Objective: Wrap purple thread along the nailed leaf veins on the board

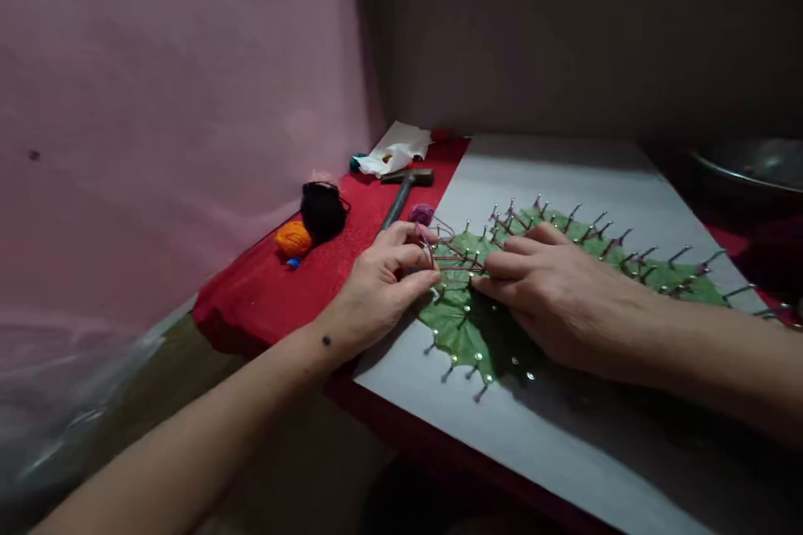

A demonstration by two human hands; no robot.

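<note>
A white board (432, 410) carries a green leaf shape (461, 334) ringed with several upright nails. Purple yarn (461, 269) runs between nails at the leaf's left part, and more is wound round nails along the far edge. My left hand (395, 272) is closed at the leaf's left edge, thumb and fingers pinching the purple yarn. Over the middle of the leaf, my right hand (552, 288) has its fingers bent together at the nails where the yarn ends; its fingertips are partly hidden, so what they grip is unclear. A purple yarn ball (422, 215) lies just beyond my left hand.
On the red cloth (251, 301) at left are a hammer (401, 194), a black yarn ball (324, 211), an orange yarn ball (293, 239) and crumpled white paper (396, 149). A metal bowl (753, 167) stands at far right. A pink wall (188, 100) borders the left side.
</note>
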